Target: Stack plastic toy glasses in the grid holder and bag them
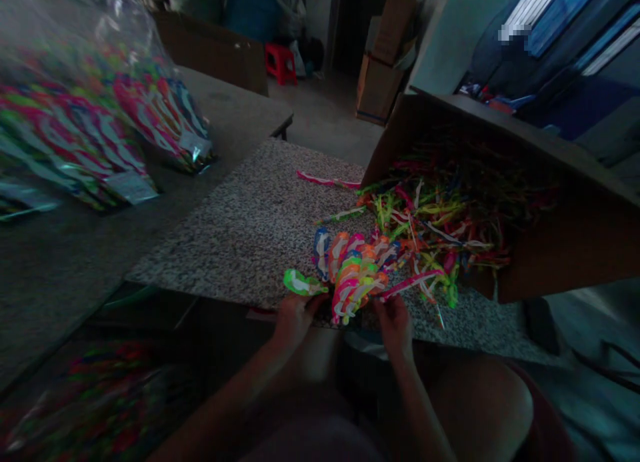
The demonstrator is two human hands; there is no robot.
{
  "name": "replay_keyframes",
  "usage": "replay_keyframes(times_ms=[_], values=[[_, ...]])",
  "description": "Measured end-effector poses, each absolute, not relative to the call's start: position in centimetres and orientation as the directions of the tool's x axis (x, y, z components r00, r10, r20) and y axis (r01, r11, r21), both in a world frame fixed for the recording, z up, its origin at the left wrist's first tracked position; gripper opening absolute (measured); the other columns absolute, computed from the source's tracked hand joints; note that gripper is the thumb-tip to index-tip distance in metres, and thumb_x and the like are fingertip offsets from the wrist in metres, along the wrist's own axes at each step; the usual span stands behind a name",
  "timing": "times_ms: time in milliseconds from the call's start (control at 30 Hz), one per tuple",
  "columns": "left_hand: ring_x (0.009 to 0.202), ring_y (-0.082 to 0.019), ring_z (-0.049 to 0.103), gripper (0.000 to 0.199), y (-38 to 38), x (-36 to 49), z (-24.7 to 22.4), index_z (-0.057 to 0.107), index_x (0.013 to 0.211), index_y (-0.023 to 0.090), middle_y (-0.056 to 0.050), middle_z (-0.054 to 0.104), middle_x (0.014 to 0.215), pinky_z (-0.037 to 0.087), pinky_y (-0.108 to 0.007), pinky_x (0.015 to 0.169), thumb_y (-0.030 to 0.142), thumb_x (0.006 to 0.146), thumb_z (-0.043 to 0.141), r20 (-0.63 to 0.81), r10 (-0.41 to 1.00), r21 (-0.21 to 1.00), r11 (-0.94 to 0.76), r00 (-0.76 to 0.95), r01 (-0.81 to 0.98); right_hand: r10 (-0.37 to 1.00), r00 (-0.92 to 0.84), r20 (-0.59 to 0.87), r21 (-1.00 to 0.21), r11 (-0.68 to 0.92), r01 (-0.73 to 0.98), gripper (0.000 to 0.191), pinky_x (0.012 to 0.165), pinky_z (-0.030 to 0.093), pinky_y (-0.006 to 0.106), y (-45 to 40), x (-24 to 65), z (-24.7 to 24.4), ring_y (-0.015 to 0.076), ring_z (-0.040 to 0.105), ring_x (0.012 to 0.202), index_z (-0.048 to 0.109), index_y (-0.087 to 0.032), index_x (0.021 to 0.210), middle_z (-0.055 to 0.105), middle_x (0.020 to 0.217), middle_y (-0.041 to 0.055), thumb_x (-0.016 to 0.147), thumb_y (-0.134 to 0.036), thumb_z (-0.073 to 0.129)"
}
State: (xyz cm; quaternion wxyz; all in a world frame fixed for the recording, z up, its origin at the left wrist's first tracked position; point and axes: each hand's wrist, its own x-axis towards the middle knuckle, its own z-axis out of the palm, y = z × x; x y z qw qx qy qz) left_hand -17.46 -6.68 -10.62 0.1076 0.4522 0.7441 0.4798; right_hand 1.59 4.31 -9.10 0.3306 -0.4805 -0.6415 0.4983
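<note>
Bundle of colored plastic strips (356, 275): held in the air just above the near edge of a speckled stone tabletop (250, 235), between both hands, looped strips in orange, pink, blue, yellow and green. Left hand (295, 322): fingers closed around the bundle's left end, by a green loop. Right hand (395, 325): fingers clenched on the right end, where a pink strip runs out toward the loose pile; grip partly shadowed.

Tilted cardboard box (550, 262) rests on the tabletop, right of the hands, open side facing them. Loose strips (440, 229) spill from it across the stone and touch the bundle's right side. A single pink strip (325, 179) lies apart, beside the box.

Left of the stone, clear plastic bags of striped items (85, 135) lie on a gray table (235, 109). Another filled bag (95, 402) sits low at left, blurred. Farther back on the floor: red stool (280, 62), stacked cardboard boxes (377, 89).
</note>
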Motion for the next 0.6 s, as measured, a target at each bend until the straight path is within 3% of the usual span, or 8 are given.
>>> replay_keyframes(times_ms=[200,267,433,600], values=[[0.073,-0.019,0.063,0.027,-6.3,-17.2,-11.7,0.067,0.077,0.016,-0.007,0.067,0.075,0.050,-0.029,0.069,0.027,0.088,0.044,0.464,0.762,0.613,0.091,-0.451,0.785,0.954,-0.295,-0.056,-0.966,0.022,0.257,0.037,0.062,0.046,0.022,4.2,1.6,-10.4,0.0127,0.058,0.071,0.055,-0.014,0.095,0.065,0.085,0.0069,0.080,-0.047,0.058],[0.069,-0.018,0.062,0.025,-6.5,-17.1,-11.5,0.064,0.078,0.016,-0.006,0.064,0.072,0.050,-0.027,0.066,0.027,0.088,0.044,0.466,0.751,0.636,0.082,-0.467,0.767,0.955,-0.291,-0.051,-0.967,0.025,0.253,0.035,0.062,0.046,0.021,4.2,1.6,-10.5,0.0117,0.057,0.069,0.054,-0.014,0.091,0.063,0.082,0.0052,0.080,-0.047,0.058],[0.081,-0.016,0.058,0.021,-7.0,-17.0,-9.6,0.058,0.097,0.016,-0.005,0.059,0.089,0.050,-0.027,0.074,0.030,0.090,0.044,0.406,0.712,0.796,0.031,-0.572,0.604,0.951,-0.306,-0.037,-0.973,0.035,0.228,0.033,0.058,0.044,0.020,4.4,1.6,-10.0,0.0102,0.054,0.063,0.054,-0.014,0.087,0.060,0.073,0.0017,0.079,-0.046,0.059],[0.080,-0.015,0.058,0.022,-8.0,-17.6,-9.3,0.062,0.086,0.016,-0.005,0.056,0.092,0.051,-0.024,0.068,0.037,0.085,0.053,0.394,0.667,0.815,0.064,-0.632,0.576,0.956,-0.294,-0.005,-0.978,0.057,0.202,0.031,0.057,0.045,0.020,4.3,1.7,-9.1,0.0107,0.056,0.063,0.054,-0.014,0.086,0.061,0.073,0.0027,0.079,-0.044,0.058]])
